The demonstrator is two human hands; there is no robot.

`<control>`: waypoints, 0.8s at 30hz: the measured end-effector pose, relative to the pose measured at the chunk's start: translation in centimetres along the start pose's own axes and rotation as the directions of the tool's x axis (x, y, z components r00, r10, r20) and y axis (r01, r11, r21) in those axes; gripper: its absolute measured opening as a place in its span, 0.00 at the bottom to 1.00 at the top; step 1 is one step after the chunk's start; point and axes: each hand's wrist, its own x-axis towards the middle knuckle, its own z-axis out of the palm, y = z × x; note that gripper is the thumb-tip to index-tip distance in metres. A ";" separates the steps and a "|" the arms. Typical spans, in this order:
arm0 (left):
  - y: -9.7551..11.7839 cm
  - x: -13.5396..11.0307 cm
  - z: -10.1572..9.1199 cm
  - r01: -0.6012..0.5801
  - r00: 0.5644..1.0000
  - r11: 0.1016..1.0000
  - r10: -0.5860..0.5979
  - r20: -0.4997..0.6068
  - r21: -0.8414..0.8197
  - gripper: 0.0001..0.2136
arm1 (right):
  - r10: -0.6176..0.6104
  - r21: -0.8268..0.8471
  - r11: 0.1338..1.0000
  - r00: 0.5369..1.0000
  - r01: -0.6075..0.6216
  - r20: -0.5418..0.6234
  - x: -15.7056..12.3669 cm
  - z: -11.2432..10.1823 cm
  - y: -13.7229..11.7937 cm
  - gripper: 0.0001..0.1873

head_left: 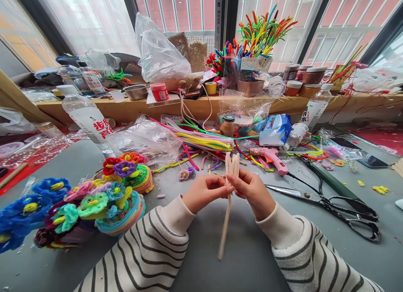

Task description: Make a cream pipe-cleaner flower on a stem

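Note:
Pale cream pipe cleaners (224, 231) are held upright between my two hands, folded into loops at the top, with one long end hanging down toward me. My left hand (206, 191) is closed, its thumb and fingers pinching the bundle from the left. From the right, my right hand (252, 191) pinches the same bundle, thumb against the loops. Just behind the loops lies a pile of coloured pipe cleaners (204, 140), mostly yellow and pink. To the right of my right hand rest large black-handled scissors (307, 195) and a pink glue gun (272, 157).
Fuzzy pipe-cleaner flowers (92, 204) stand at the left, beside a tilted water bottle (86, 113). A small brown jar (228, 125) sits behind the pile. Along the back, a wooden ledge (195, 107) carries jars, plastic bags and a bunch of colourful stems (261, 36). A phone (374, 158) lies far right.

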 end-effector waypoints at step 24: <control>-0.9 -0.2 0.4 -0.282 0.926 0.737 0.377 -0.026 0.615 0.09 | -0.207 -0.410 0.900 0.973 0.147 -0.104 0.1 0.0 1.0 0.15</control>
